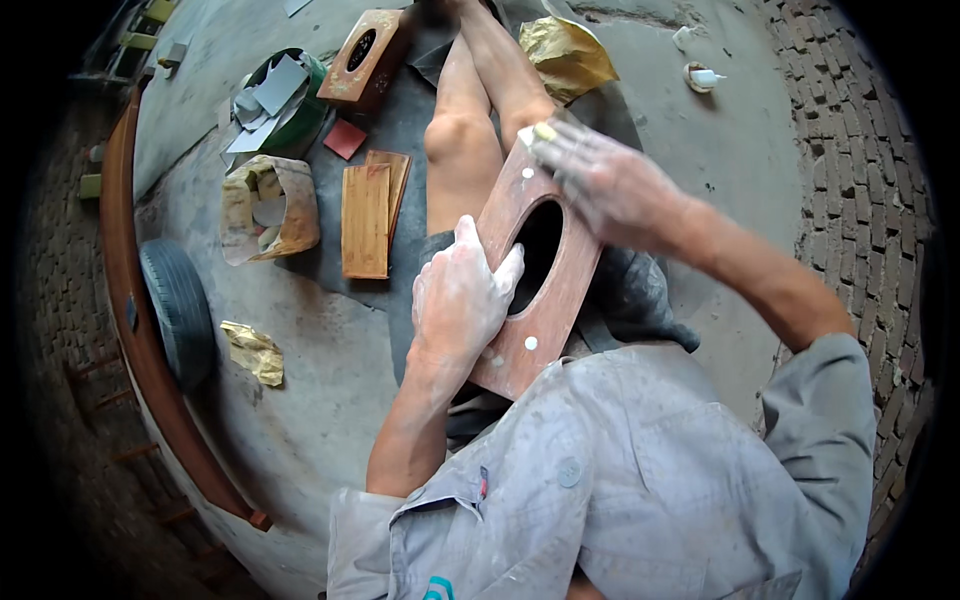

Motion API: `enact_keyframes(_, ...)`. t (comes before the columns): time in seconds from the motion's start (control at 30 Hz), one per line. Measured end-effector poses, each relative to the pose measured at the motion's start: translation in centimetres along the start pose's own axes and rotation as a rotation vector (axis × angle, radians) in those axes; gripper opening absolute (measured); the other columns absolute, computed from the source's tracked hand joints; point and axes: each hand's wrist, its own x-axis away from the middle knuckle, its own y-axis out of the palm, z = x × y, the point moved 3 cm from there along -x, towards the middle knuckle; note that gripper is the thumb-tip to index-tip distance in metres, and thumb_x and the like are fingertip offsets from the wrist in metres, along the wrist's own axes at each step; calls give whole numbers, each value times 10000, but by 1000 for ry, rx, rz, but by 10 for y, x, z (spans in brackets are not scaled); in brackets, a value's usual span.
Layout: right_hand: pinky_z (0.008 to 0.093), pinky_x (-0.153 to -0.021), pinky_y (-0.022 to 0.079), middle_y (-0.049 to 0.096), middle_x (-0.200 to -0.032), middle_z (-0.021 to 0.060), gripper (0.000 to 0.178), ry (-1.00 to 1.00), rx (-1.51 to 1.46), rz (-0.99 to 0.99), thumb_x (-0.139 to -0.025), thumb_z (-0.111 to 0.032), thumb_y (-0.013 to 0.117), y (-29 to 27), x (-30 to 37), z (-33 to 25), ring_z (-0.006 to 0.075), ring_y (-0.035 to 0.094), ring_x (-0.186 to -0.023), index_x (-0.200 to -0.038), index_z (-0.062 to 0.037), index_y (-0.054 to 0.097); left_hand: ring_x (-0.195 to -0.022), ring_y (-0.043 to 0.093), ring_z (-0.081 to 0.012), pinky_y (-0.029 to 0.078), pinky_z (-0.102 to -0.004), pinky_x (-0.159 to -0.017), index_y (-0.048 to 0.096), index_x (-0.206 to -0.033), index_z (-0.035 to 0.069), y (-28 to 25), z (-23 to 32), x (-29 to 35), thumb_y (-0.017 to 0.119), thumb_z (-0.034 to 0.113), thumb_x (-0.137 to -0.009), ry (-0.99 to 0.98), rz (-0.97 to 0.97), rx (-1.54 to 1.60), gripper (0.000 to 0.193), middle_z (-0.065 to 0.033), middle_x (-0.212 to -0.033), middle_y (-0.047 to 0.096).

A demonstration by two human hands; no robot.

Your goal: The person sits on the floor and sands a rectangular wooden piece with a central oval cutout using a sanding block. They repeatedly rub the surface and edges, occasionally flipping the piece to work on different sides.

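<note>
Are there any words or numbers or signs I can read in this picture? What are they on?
None can be read here.
Small red tag on the grey shirt: too small to read.
Teal shape low on the shirt: cut off by the picture's edge; no letters can be made out.
Long reddish box under the hands: round white spots, no readable letters.

Soft, even light, faint shadows; wooden beam (118, 215) bowed by fisheye; rim black.
</note>
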Motion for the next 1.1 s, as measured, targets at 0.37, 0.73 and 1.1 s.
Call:
enact_keyframes(0.37, 477, -1248, 430, 681, -1406, 246, 478, -41, -195, 12, -955, -120, 646, 3, 21, -46, 382, 625, -1388, -1388, 81, 638, -1053, 736, -497, 560, -537, -929, 572, -1417, -131, 4, -6, 2, 734, 366, -964, -6, 9, 0, 692, -369, -1071, 739)
enact_keyframes(0.73, 485, -1303, 374, 616, -1518, 260, 507, 83, -114, -132, -1027, -99, 586, -11, 26, 16, 379, 503, -1518, -1508, 60, 574, -1017, 739, -505, 567, -539, -908, 578, -1393, -140, 1, -1, 2, 738, 350, -963, 27, 24, -1, 671, -358, -1034, 745)
enact_keyframes(1.1, 453, -1286, 408, 628, -1517, 234, 503, -14, -131, -93, -1014, -122, 599, -17, 41, -16, 362, 566, -1466, -1484, 58, 591, -1022, 743, -497, 570, -536, -902, 597, -1372, -115, 3, -3, 3, 737, 340, -965, 7, 17, 4, 626, -350, -1039, 750)
